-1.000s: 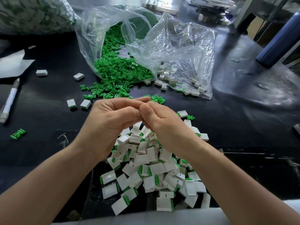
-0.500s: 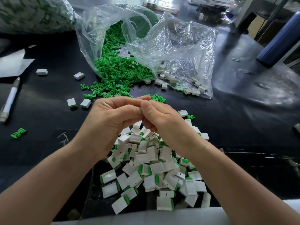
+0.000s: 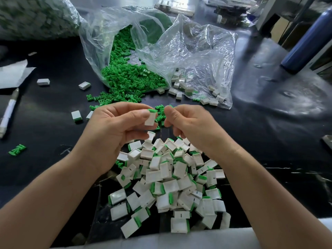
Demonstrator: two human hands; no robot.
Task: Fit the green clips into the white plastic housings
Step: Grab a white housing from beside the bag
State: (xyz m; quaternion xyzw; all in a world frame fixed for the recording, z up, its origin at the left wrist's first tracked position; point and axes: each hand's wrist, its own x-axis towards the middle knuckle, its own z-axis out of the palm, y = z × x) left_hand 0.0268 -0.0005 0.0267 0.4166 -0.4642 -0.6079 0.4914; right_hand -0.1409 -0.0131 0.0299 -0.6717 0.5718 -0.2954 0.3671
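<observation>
My left hand (image 3: 116,130) pinches a white housing (image 3: 150,119) with a green clip showing at its top end. A second white housing (image 3: 150,136) peeks out under the same hand's lower fingers. My right hand (image 3: 190,126) hovers just to the right with curled fingers, a small gap from the housing, and I see nothing in it. Below both hands lies a pile of fitted housings (image 3: 172,184). Loose green clips (image 3: 129,79) spill from a clear bag (image 3: 188,51) beyond the hands.
Loose white housings (image 3: 181,87) lie inside the bag's right half. Single housings (image 3: 84,85) and a green clip (image 3: 17,150) dot the black table (image 3: 269,133). A pen (image 3: 9,112) lies far left, a blue bottle (image 3: 309,40) far right.
The hands were pressed together over the piece. They have since separated, my right hand has let go and my left keeps the housing with the clip in it.
</observation>
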